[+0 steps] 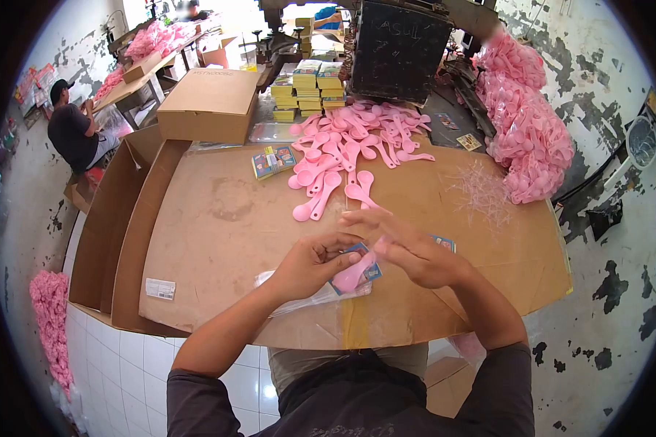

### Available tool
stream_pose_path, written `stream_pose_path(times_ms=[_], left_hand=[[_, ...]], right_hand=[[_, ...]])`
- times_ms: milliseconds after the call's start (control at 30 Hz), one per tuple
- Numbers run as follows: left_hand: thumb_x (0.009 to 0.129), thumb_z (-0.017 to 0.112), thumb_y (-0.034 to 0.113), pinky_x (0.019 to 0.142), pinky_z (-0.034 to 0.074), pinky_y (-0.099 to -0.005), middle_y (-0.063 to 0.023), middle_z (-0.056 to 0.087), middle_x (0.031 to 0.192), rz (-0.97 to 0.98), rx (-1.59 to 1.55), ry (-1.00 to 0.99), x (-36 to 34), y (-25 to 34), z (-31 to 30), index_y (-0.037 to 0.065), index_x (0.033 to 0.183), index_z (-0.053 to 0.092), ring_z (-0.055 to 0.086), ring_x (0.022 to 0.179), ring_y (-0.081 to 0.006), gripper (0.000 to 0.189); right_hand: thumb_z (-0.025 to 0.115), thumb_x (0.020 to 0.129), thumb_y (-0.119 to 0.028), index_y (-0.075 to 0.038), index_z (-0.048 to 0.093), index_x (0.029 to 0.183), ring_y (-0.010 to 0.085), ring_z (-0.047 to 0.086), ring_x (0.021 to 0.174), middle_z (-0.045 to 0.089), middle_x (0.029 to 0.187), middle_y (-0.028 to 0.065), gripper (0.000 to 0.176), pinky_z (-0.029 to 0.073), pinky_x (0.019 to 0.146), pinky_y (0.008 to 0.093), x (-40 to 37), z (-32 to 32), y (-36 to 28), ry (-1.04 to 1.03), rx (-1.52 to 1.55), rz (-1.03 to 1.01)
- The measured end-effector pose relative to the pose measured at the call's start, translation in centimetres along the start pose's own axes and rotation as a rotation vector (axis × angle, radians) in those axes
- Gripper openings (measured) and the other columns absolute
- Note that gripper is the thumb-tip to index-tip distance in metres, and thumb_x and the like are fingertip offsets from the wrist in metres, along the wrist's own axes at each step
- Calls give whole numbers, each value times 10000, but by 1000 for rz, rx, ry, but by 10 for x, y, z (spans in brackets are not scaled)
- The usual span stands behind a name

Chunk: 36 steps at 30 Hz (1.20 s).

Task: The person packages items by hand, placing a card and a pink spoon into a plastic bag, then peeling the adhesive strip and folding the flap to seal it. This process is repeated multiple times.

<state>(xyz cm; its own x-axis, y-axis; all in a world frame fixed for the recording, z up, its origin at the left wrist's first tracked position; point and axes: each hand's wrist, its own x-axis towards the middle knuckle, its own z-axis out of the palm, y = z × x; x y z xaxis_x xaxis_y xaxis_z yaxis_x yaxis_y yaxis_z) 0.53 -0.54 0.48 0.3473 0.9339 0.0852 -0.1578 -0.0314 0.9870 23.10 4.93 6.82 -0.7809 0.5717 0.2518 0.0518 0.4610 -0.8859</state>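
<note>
My left hand [310, 264] grips a blue printed card [374, 272] between thumb and fingers, above the cardboard-covered table. A pink spoon [351, 278] lies across the card, its bowl toward me and its handle slanting up to the right. Beneath them, clear plastic bags [299, 301] spread near the table's front edge. Just right of the card, my right hand [419, 255] has its fingers stretched out and slightly blurred, with its thumb close to the spoon's handle. Another blue card [444, 244] shows partly behind my right wrist.
Ahead lies a heap of pink spoons [328, 156], beside a small card stack [273, 162]. Taller card stacks [307, 87] and a brown carton [208, 105] stand behind. Clear thin strips [481, 191] lie right. Bagged spoons [528, 124] hang far right. A person [76, 131] sits at left.
</note>
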Motion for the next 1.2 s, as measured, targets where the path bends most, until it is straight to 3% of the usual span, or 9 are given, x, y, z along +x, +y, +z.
stream_pose_path(times_ms=[100, 167, 267, 367, 467, 767, 967, 1067, 1200], left_hand=[[1037, 652, 153, 883, 549, -275, -61, 738, 1118, -7, -88, -64, -1, 3, -4, -28, 1276, 639, 679, 1003, -100, 300], [1039, 654, 171, 888, 540, -271, -53, 737, 1103, -90, -97, -81, -3, 0, -13, -22, 1288, 623, 678, 991, -101, 318], [1042, 647, 168, 994, 523, -309, -94, 690, 1269, -129, -142, -140, -3, 2, -14, -6, 1313, 621, 661, 1121, -127, 323], [1041, 636, 152, 1050, 487, -328, -110, 650, 1346, 114, -130, -40, -3, 5, 0, -4, 1330, 609, 629, 1210, -152, 330], [1024, 630, 126, 1095, 450, -345, -118, 633, 1381, 244, 183, 75, -3, 10, -2, 5, 1376, 577, 621, 1244, -184, 376], [999, 660, 123, 982, 536, -337, -123, 740, 1172, 391, 367, 68, -8, 22, 13, -12, 1341, 610, 704, 1101, -195, 371], [1027, 622, 65, 876, 593, -295, -119, 766, 1082, 366, 276, 159, -5, 24, 25, -22, 1312, 630, 749, 997, -174, 298], [1026, 619, 56, 853, 597, -287, -128, 760, 1114, 352, 223, 166, -4, 23, 24, -27, 1297, 642, 747, 1003, -170, 284], [1013, 639, 59, 783, 596, -275, -107, 776, 1011, 267, 197, 212, -4, 25, 20, -44, 1280, 641, 755, 919, -146, 286]], right_hand=[[520, 1007, -122, -56, 536, 1416, 299, 517, 1332, 536, 1414, 177, 415, 458, 1061, 405, 2, 4, 2, -62, 501, 65], [548, 1014, -134, -44, 613, 1317, 305, 556, 1290, 598, 1342, 161, 322, 437, 1084, 420, 6, -8, 5, 30, 484, -43], [666, 970, -131, -73, 715, 1114, 272, 596, 1234, 642, 1269, 119, 163, 459, 1042, 407, 10, -14, -11, -139, -97, -226], [755, 900, -112, -79, 735, 936, 258, 651, 1101, 691, 1125, 70, 53, 502, 956, 391, 11, -13, -31, -30, -221, -322], [751, 879, -91, -60, 720, 925, 268, 667, 931, 681, 951, 61, 63, 529, 820, 381, 11, -15, -62, 104, -728, -413], [753, 891, -110, -44, 718, 938, 210, 595, 602, 605, 770, 79, 89, 480, 568, 347, 4, -6, -59, 207, -647, -150], [750, 899, -99, -47, 715, 969, 211, 607, 609, 618, 778, 81, 94, 475, 554, 330, 6, 4, -49, 292, -593, -200], [748, 880, -79, -58, 705, 983, 232, 644, 706, 651, 874, 79, 114, 492, 616, 352, 8, 8, -45, 395, -620, -204], [762, 841, -102, -87, 691, 969, 247, 652, 959, 654, 1027, 66, 148, 483, 821, 383, 12, 8, -43, 439, -933, -466]])
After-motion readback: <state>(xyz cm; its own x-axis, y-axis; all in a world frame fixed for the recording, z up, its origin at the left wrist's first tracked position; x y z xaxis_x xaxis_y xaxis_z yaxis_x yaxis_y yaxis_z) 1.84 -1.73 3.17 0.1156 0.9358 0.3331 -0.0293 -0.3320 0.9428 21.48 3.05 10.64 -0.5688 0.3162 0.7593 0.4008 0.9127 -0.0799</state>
